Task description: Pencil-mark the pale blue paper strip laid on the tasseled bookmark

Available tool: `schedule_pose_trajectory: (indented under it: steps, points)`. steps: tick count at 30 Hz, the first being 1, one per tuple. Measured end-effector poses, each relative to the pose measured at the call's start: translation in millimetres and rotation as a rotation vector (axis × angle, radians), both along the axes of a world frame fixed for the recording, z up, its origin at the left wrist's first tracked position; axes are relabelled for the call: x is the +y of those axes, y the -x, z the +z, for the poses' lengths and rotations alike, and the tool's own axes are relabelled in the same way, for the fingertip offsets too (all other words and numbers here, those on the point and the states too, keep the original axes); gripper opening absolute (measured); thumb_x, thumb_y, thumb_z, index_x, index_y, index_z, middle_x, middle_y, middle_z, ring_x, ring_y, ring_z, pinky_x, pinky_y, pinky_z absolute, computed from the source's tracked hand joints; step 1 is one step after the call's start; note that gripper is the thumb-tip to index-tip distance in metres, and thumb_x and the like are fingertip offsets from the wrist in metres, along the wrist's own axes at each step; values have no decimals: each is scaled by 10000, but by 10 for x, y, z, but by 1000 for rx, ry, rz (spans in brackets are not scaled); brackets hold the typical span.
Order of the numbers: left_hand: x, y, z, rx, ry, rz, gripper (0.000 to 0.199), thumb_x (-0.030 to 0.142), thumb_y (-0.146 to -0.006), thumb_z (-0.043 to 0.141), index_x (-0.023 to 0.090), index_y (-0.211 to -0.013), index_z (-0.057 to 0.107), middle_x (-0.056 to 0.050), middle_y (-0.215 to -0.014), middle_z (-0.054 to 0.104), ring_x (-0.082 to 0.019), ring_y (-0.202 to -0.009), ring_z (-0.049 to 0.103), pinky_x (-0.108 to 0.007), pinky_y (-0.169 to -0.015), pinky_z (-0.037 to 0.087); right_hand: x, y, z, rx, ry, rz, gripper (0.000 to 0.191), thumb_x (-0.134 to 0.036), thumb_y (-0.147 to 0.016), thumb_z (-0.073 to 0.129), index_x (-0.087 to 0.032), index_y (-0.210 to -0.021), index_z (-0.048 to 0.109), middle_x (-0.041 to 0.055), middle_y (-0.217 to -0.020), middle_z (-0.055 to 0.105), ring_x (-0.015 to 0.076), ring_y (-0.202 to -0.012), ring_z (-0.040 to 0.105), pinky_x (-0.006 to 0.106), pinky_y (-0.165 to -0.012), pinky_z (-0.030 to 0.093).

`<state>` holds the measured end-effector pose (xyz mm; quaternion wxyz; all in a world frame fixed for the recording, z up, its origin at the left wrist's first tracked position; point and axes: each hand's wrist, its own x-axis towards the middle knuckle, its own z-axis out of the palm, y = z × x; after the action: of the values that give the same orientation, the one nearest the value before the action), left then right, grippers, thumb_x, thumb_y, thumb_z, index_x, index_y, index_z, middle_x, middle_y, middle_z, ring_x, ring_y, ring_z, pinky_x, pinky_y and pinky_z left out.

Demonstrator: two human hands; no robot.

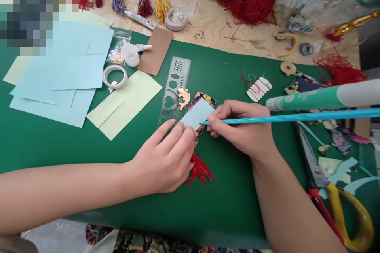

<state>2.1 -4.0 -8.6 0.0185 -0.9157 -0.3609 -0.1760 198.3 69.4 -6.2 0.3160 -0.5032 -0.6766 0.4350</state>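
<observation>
A small light blue paper piece lies slantwise over a flower-patterned strip with a red tassel. My left hand holds the paper down, its fingers bent together on the near edge. Between the thumb and fingers of my right hand is a long blue pencil. The pencil's dark tip touches the paper or hovers just over it; I cannot tell which. Just beyond my left fingers are a clear plastic ruler and a gold fish charm.
Yellow-handled scissors lie at right among paper scraps, below a green-and-white tube. Wound thread is beyond my right hand. Blue sheets, green paper and a tape roll are at left. Red thread lies behind.
</observation>
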Motion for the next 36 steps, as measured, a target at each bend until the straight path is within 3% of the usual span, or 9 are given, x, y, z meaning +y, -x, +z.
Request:
schedule_pose_trajectory:
  steps: [14, 22, 36]
  points:
    - [-4, 1, 4, 5, 2, 5, 432, 290, -927, 452, -14, -1165, 646, -177, -1194, 649, -347, -1147, 583, -467, -1002, 430, -7, 8, 14, 6, -1, -10, 305, -219, -732, 739, -228, -555, 491, -22, -513, 599, 141, -413, 545, 283, -399, 434]
    - [8, -3, 9, 21, 16, 4, 434, 291, -933, 438, -7, -1172, 644, -180, -1213, 638, -343, -1153, 583, -473, -995, 426, -34, 23, 40, 1, -3, 81, 246, -202, -750, 729, -227, -586, 547, -17, -581, 639, 130, -463, 584, 263, -433, 468]
    - [11, 1, 9, 23, 4, -9, 449, 282, -939, 442, -27, -1215, 616, -199, -1252, 628, -336, -1138, 598, -466, -989, 441, -23, 41, 26, -2, 13, 44, 233, -238, -783, 703, -222, -599, 561, -22, -571, 642, 131, -458, 590, 261, -442, 475]
